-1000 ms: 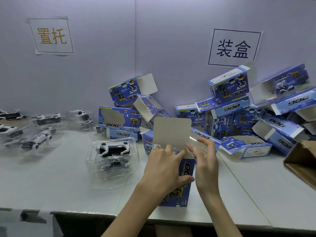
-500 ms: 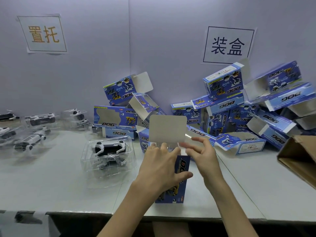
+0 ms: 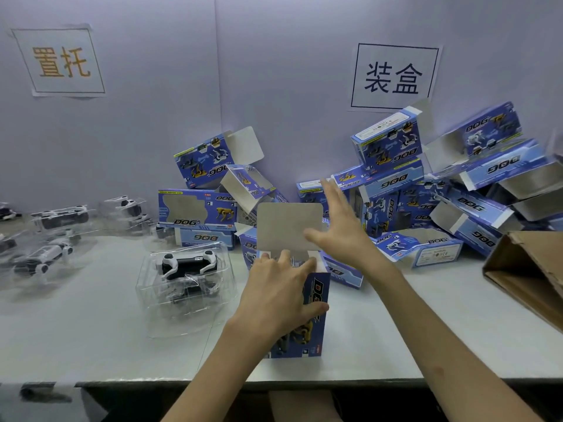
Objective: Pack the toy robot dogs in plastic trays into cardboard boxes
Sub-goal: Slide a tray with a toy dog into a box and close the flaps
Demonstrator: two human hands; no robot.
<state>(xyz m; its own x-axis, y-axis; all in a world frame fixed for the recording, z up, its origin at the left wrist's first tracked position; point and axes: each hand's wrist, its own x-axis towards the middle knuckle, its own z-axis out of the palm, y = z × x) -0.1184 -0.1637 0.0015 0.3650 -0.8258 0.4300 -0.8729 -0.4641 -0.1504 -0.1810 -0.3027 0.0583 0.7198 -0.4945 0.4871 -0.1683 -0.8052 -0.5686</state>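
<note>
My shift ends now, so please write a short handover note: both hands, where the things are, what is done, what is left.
Left hand grips the upright blue cardboard box on the white table; its grey top flap stands open.
Right hand is open, raised beside that flap.
A clear plastic tray holding a white-and-black toy robot dog lies left of the box, unpacked.
Done: box opened; contents hidden.
Left: probably slide that tray in, close the flap, then the far-left trays.

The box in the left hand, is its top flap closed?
No, the flap of the box stands upright above the left hand.
</note>
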